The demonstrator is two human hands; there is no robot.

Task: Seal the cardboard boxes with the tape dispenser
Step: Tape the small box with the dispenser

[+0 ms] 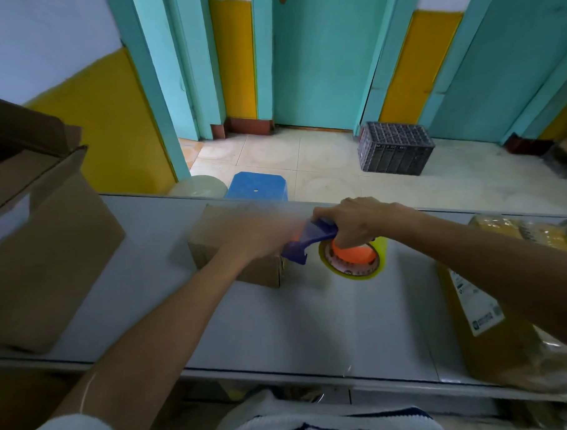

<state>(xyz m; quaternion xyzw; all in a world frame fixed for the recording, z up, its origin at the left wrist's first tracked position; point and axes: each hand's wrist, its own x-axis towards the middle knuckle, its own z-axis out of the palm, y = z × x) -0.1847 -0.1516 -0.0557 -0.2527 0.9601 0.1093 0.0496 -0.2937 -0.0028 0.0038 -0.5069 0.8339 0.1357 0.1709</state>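
Note:
A small cardboard box (211, 237) lies on the grey table (280, 328), near its far edge. My left hand (260, 238) is blurred with motion and lies on the box's top right part; its fingers cannot be made out. My right hand (357, 221) grips the blue tape dispenser (309, 243) from above. The dispenser carries a yellow tape roll (356, 267) with an orange hub. Its blue front end is at the box's right end.
A large open cardboard box (50, 257) stands at the table's left. Stacked yellow tape packs in plastic wrap (481, 320) lie at the right. Beyond the table are a blue stool (258, 186), a clear roll (199, 186) and a dark crate (396, 148) on the tiled floor.

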